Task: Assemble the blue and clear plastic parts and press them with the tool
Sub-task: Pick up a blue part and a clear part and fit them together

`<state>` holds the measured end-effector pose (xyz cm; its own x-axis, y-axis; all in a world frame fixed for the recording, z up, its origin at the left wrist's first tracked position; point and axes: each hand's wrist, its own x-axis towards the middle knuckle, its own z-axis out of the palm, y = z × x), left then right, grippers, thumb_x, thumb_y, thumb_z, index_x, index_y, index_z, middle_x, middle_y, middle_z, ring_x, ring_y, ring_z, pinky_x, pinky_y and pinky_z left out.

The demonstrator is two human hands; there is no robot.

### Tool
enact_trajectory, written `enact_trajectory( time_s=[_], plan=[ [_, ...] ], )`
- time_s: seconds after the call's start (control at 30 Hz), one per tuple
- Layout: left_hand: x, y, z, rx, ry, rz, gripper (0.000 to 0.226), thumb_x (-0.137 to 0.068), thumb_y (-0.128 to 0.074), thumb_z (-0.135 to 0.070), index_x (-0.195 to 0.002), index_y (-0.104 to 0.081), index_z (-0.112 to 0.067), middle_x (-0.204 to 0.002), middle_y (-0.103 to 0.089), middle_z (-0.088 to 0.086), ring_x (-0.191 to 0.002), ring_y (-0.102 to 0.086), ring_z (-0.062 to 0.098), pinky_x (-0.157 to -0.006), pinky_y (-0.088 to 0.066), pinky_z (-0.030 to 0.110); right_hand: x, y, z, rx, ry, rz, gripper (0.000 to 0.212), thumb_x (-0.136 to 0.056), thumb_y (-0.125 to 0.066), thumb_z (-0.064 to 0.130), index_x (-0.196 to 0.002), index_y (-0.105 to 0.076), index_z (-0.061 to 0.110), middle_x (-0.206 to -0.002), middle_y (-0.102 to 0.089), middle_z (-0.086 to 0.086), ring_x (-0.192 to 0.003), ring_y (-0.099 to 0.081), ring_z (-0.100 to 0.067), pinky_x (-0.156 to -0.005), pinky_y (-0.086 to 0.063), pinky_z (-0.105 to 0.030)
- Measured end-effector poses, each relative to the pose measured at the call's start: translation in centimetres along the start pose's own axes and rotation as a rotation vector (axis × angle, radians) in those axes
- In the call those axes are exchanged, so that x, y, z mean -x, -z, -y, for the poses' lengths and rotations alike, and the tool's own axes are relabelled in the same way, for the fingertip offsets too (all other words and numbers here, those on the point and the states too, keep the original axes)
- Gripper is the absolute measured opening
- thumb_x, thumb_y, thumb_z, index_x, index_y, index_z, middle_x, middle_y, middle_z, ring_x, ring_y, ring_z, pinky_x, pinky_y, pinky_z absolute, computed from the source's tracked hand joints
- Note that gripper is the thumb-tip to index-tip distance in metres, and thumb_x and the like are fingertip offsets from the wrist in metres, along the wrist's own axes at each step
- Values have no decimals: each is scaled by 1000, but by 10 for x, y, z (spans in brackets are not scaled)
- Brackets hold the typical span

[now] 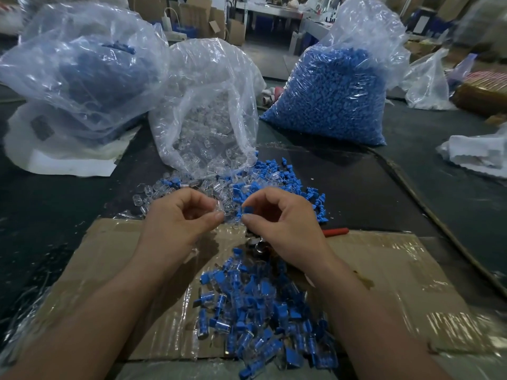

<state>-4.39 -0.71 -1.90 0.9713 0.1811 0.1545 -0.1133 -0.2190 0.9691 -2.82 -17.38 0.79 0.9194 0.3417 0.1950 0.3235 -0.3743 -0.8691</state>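
Two pinches at once: my left hand (178, 219) nips a clear piece (220, 207), my right hand (282, 218) a blue piece (248, 210). They hover just apart above the cardboard (384, 270).

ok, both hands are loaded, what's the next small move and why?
Probably close the gap and push the blue part into the clear part. The left hand pinches the clear one, the right hand the blue one, and the two sit a little apart, not yet joined.

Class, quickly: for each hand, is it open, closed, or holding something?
Left hand: pinching a clear part.
Right hand: pinching a blue part.
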Motion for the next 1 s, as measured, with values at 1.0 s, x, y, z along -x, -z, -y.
enact_trajectory(
  time_s=[1.0],
  plan=[
    [10,-7,-14,113,15,129,15,-76,-64,-2,-77,-64,-17,-66,-71,1,-58,-68,14,-52,-51,15,2,-9,-10,126,223,-86,18,-76,-73,16,-92,-69,9,-74,-58,17,-70,-59,2,-67,-49,-10]
  ],
)
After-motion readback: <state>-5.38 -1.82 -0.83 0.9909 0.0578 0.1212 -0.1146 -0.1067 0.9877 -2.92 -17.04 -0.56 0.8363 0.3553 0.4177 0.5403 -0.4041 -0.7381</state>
